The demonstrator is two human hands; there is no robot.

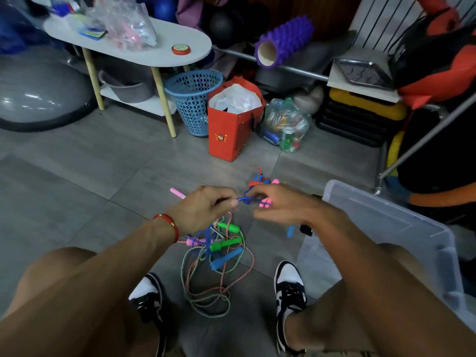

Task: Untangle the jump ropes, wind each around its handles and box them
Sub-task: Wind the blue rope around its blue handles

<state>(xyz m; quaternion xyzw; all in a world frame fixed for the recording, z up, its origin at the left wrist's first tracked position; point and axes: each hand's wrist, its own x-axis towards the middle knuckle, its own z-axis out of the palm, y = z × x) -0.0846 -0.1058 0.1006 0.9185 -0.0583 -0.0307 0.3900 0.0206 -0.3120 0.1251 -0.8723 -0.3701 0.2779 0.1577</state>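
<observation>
A tangle of jump ropes [213, 266] lies on the grey floor between my feet, with green handles [226, 243], a blue handle [226, 258] and striped cords. My left hand [206, 210] pinches a blue cord [247, 199] and holds a pink handle [177, 193] that sticks out to the left. My right hand [278, 204] grips a bundle of pink and blue handles [265, 203] wound with red and blue cord. The two hands nearly touch above the pile. A clear plastic box [391, 228] stands at my right.
Beyond the ropes stand a red paper bag [231, 132], a blue mesh basket [193, 101] and a clear bag of bottles [286, 124]. A white oval table [144, 45] is at the back left, a grey ball [38, 91] beside it. A purple foam roller [283, 42] lies behind.
</observation>
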